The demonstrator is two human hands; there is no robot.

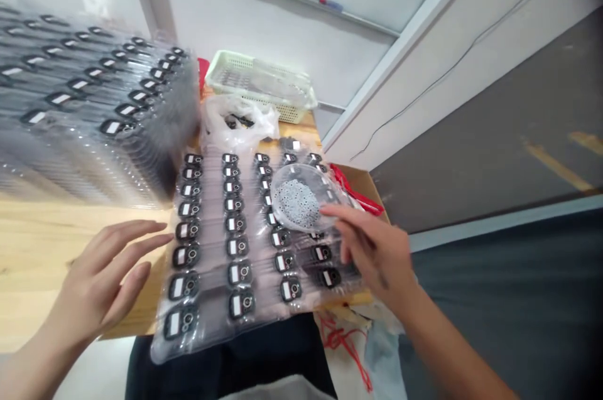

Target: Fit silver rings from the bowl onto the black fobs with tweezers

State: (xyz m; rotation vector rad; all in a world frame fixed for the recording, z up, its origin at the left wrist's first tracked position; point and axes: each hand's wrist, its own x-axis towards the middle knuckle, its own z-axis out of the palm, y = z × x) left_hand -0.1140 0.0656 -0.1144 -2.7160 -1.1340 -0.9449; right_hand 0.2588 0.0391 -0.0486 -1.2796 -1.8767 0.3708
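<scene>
Here, left hand (106, 277) spread beside tray (210, 262), right hand (377, 249) at dish (299, 202), grip blurred.

Bright even indoor light; motion blur throughout; glare on clear plastic; edges warped.

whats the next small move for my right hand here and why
Probably pinch the near rim of the clear dish with the right hand to steady it. The dish, full of small silver parts, rests on the tray of black units, and the fingertips are at its rim, too blurred to show a grip. The left hand hovers open, holding nothing.
</scene>
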